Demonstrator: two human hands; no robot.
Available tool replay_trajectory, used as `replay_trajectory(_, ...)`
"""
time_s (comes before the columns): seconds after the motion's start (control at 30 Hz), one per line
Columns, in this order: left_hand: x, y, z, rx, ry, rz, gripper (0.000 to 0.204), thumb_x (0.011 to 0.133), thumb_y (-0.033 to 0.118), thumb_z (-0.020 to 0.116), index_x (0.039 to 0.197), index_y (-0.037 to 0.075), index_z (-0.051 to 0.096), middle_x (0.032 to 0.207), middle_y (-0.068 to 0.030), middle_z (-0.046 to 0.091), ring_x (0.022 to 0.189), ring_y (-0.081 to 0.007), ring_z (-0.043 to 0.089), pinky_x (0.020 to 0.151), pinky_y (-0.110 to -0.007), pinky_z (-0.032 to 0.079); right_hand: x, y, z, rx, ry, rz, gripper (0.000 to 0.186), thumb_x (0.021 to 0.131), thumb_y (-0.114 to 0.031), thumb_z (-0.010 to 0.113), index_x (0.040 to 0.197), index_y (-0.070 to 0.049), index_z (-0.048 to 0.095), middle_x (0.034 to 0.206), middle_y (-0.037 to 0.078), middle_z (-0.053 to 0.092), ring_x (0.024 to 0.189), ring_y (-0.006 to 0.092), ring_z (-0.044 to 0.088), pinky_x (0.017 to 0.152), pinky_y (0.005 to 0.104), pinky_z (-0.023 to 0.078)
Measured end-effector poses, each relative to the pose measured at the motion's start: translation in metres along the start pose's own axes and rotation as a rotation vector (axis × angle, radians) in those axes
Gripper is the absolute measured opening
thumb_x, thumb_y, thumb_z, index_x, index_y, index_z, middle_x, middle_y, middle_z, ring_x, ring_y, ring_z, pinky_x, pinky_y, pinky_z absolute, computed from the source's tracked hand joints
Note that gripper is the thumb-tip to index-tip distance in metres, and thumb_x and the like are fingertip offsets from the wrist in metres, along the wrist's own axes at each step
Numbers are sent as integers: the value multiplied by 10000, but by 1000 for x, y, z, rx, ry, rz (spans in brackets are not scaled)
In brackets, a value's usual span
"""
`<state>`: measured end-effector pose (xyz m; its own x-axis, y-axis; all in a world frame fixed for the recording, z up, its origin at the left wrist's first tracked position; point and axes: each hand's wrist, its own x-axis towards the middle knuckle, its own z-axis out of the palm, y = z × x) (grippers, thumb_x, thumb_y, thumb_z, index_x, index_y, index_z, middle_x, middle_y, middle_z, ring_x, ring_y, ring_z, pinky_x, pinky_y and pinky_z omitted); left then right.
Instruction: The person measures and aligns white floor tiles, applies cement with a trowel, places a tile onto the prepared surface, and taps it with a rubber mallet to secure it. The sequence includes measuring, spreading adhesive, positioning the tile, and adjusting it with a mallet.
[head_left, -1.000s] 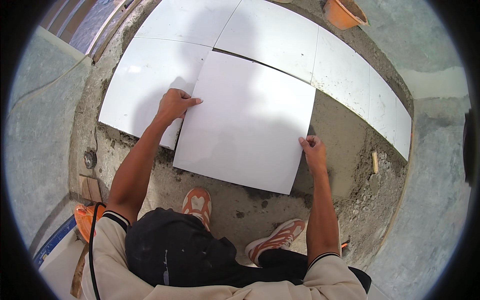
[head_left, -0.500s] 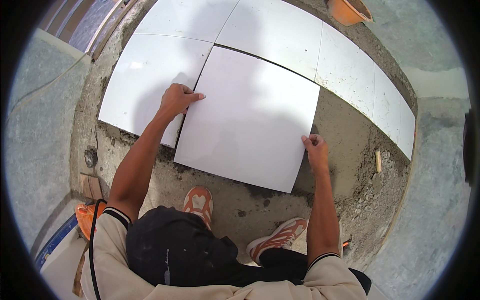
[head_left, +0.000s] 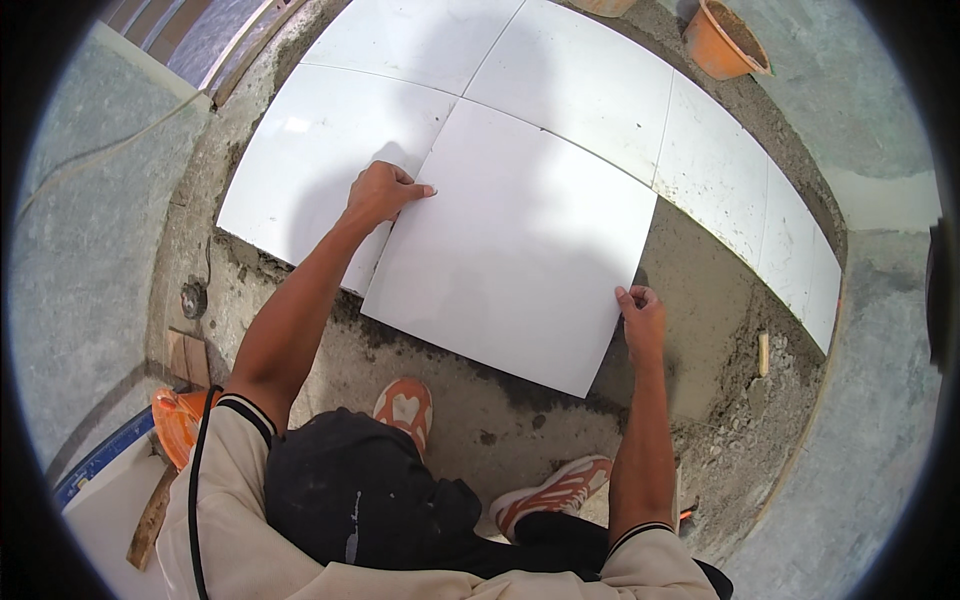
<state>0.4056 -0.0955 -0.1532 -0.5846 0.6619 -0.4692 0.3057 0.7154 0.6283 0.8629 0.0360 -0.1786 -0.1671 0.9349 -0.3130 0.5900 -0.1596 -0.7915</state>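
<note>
Head view, left to right: one orange plastic object sits partly covered, too hidden to identify; one wooden block lies just beyond; at least five laid white floor tiles spread from left to far right, some cut off by the upper edge; the left hand rests its thumb on the left margin of one square white tile, other fingertips hidden, so I cannot tell whether it pinches; that tile lies between the hands, against laid tiles on its left and far sides, underside unseen; two orange-and-white sneakers show below; the right hand pinches the tile's right edge between thumb and forefinger; one orange bucket stands upper right; one short wooden stick lies nearer.
</note>
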Motion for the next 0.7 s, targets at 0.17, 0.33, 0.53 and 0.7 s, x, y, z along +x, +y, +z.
replay_trajectory(0.17, 9, 0, 5, 21, 3, -6, 428, 794, 428, 864, 831, 11, 774, 683, -81, 706, 536, -177, 640, 599, -327, 541, 6, 6, 1, -16, 19, -25, 350, 935, -264, 783, 1053, 44, 664, 876, 36, 656, 780, 118, 582, 705, 288, 490)
replay_trajectory(0.33, 12, 2, 6, 76, -9, -28, 484, 824, 485, 820, 867, 5, 783, 703, -81, 712, 578, -192, 673, 647, -346, 563, 4, -3, 5, -113, 29, -5, 395, 925, -295, 787, 1086, 47, 671, 914, 69, 695, 827, 145, 635, 756, 304, 518)
replay_trajectory(0.53, 13, 6, 10, 27, -8, -33, 522, 938, 468, 718, 831, -42, 750, 622, -64, 628, 568, -172, 632, 597, -322, 552, 11, 0, 3, -155, 47, -8, 434, 918, -321, 783, 1094, 62, 679, 956, 106, 727, 856, 188, 677, 779, 336, 545)
replay_trajectory(0.7, 21, 6, 14, 42, -15, -51, 527, 937, 497, 704, 898, -24, 771, 642, -69, 657, 555, -185, 656, 630, -346, 559, 11, -6, 3, -191, 66, -10, 431, 909, -319, 786, 1069, 69, 686, 944, 126, 730, 853, 206, 688, 782, 350, 549)
